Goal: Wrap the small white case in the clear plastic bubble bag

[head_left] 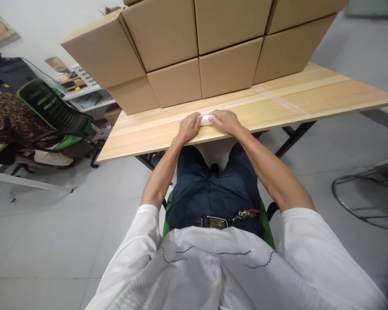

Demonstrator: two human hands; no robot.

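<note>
A small white cylindrical thing, like a roll, lies across the gap between my two hands, just over the wooden tabletop. My left hand is closed around its left end. Curled over the right end is my right hand, its thumb pressed along the near side. Both ends of the white roll are hidden under my fingers, so its exact kind does not show. My forearms reach over the near edge of the table.
Stacked cardboard boxes line the table's far side. A clear tape strip runs over the tabletop on the right. A person in a patterned top sits at far left by a green-black chair. A metal-framed stool stands right.
</note>
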